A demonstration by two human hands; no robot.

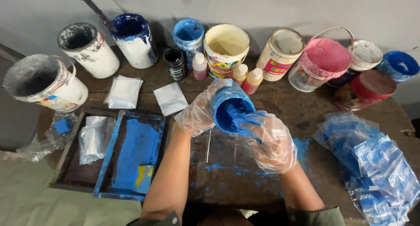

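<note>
The left hand (199, 114), gloved in thin plastic, has its grip closed around a small blue-smeared pot (231, 107), tipped mouth-forward so the right hand (270, 140) can reach in; its fingers (249, 121) curl at the rim, scooping blue paint. Both hover above the stained table (306, 108), paint tubs (227, 44) ranged far, blue-marked plastic bags (376, 169) at right.

gloved hands (199, 114) (269, 140) – blue paint tub (229, 104), table (288, 106)

Blue-smeared zip bags (376, 173) heaped at right; two clear flat packets (124, 92) behind tray; colourful printed labels on cream tub (221, 69) and lidded can (275, 67).
</note>
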